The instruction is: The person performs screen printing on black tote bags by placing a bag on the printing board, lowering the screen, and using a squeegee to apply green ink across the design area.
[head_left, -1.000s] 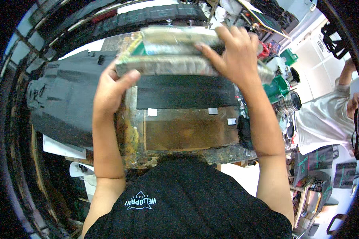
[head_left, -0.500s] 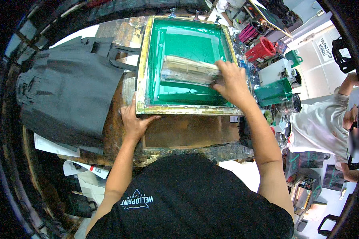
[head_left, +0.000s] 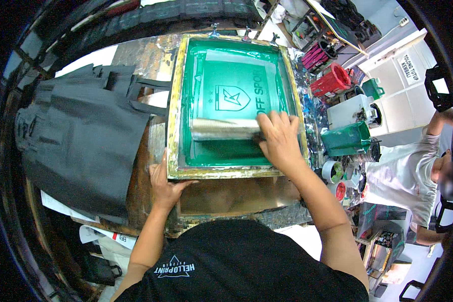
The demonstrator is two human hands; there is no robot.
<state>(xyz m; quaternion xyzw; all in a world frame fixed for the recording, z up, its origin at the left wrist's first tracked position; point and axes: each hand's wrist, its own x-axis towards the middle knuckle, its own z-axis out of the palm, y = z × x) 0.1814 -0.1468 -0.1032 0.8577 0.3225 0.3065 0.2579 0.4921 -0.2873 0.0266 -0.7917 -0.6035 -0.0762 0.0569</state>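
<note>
A screen printing frame point(head_left: 236, 172) with worn yellowish edges lies on the table before me, its mesh point(head_left: 221, 75) coated in green ink. A shield-shaped design and lettering show through the upper part of the mesh. My right hand point(head_left: 281, 138) is closed round the right end of a squeegee point(head_left: 221, 129) with a pale wooden handle, which lies crosswise on the mesh, slightly blurred. At the frame's lower left corner rests my left hand point(head_left: 165, 183), thumb spread along the near edge and fingers up the left side. The squeegee's blade is hidden.
Dark grey bags point(head_left: 85, 136) lie piled at left. Clamps point(head_left: 246, 34) stand along the frame's far edge. To the right are a red container point(head_left: 329, 80), a green container point(head_left: 346, 138) and several ink tubs. Another person in a white shirt point(head_left: 400, 171) is at far right.
The squeegee has moved down the mesh toward me in my right hand, uncovering the shield design and lettering. My left hand stays at the frame's corner. The whole view has shifted slightly.
</note>
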